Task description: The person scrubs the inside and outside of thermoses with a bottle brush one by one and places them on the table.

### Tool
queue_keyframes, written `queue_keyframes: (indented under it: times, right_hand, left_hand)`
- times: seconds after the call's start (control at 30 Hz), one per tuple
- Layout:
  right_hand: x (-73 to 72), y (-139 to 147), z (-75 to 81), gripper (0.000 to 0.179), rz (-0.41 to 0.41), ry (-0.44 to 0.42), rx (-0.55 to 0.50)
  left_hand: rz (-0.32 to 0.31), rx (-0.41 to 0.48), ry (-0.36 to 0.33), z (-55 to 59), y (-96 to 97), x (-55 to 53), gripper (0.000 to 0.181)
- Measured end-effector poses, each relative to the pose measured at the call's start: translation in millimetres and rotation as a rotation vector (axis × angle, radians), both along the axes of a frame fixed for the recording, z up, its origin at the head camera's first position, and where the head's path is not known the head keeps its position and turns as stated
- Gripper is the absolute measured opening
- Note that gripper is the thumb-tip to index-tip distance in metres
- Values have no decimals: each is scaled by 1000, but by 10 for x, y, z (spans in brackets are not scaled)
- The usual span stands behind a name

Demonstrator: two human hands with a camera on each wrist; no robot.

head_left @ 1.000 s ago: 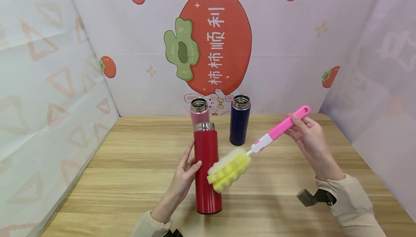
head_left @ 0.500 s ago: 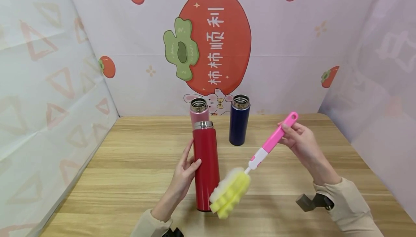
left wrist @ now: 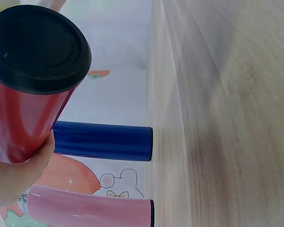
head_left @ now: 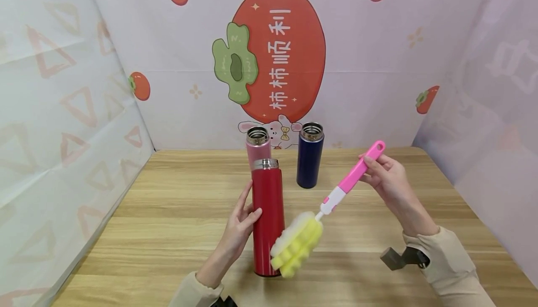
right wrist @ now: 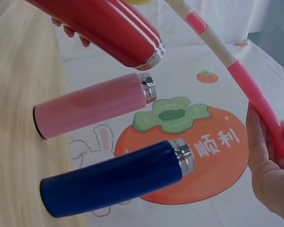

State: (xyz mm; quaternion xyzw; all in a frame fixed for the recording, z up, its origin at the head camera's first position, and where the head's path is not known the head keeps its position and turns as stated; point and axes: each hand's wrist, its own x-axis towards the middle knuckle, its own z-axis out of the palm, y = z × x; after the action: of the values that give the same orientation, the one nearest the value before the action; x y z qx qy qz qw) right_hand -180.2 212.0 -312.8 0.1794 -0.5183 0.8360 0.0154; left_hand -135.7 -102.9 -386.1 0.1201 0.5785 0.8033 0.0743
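Observation:
My left hand grips a tall red thermos bottle around its middle; its steel neck has no lid. In the left wrist view the black base of the red thermos shows raised off the wooden table. My right hand pinches the pink handle of a bottle brush near its hanging-hole end. The brush slants down to the left, its yellow and white sponge head overlapping the lower right side of the red thermos in the head view.
Behind the red thermos stands an open pink thermos, partly hidden. To its right is an open navy blue thermos, upright on the wooden table. A printed cloth backdrop rises at the table's far edge.
The brush has swung lower, its sponge head moving from the thermos's middle down toward its base, and my right hand has shifted slightly left. The red thermos stays nearly in place.

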Motion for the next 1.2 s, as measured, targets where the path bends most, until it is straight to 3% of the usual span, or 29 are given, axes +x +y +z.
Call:
queue_keyframes:
  times: [0.2, 0.6, 0.87, 1.2]
  right_hand:
    - [-53, 31, 101, 15, -66, -25, -135]
    - [-138, 86, 243, 11, -166, -88, -306]
    - [-144, 95, 270, 20, -249, -101, -264]
    - [-141, 98, 314, 23, -294, -113, -300]
  left_hand:
    - [-25, -30, 14, -19, -27, 11, 65]
    - [-40, -24, -45, -40, -51, 30, 62]
    - [-71, 5, -46, -36, -61, 43, 62]
    - [-115, 30, -62, -23, -76, 53, 61]
